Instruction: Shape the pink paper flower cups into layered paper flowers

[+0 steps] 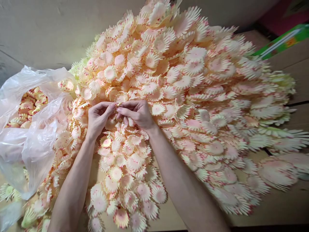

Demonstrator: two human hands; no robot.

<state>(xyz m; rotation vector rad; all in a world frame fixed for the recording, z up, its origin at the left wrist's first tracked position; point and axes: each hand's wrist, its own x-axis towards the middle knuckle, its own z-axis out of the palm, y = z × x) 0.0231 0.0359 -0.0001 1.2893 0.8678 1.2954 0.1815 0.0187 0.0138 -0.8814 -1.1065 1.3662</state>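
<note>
My left hand point(100, 117) and my right hand point(136, 114) meet at the middle of a big heap of artificial flowers point(149, 88). Thumb and forefinger of each hand are pinched together, tip to tip. Between the fingertips shows a small yellowish edge of an artificial flower point(118, 104), mostly hidden by the fingers. The flowers are flat cream and pale pink rounds with fringed, red-tipped edges. Below my hands, between the forearms, a narrower spread of loose flowers point(127, 164) lies on the tan surface.
At the left, a translucent plastic bag point(38, 145) holds more flowers, some visible through its opening. The heap leans toward a grey wall point(60, 32) and reaches far right. A green packet point(283, 42) lies at the upper right, on brown board point(294, 62).
</note>
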